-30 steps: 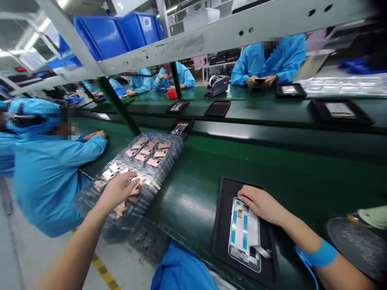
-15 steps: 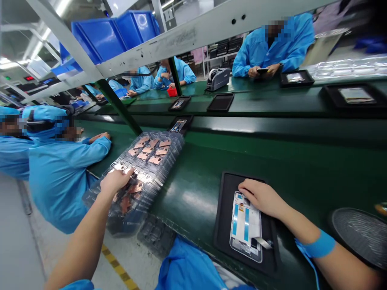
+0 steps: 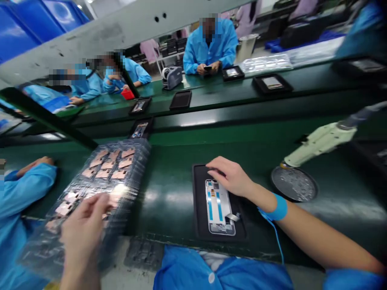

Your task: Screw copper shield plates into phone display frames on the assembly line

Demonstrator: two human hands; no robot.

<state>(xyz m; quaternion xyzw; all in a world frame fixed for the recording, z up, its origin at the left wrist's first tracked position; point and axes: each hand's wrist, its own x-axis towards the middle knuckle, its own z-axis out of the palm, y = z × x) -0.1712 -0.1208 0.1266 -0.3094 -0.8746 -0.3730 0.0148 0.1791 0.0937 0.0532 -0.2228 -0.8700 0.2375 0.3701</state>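
Observation:
My right hand lies with its fingers spread on the top end of a white phone frame, which sits in a black tray on the green bench. A blue wrist strap circles that wrist. My left hand hovers, blurred, over the near end of a stack of clear blister trays filled with copper-coloured parts. Its fingers look drawn together, but the blur hides whether they hold anything.
A round grey dish and a pale hanging tool are at the right. Black trays with phones ride the belt behind. A co-worker's blue sleeve rests at the left; other people work across the line.
The view has swung to the right. My left hand has lifted off the copper parts and drawn back toward me. My right hand has stayed on the phone frame's top end.

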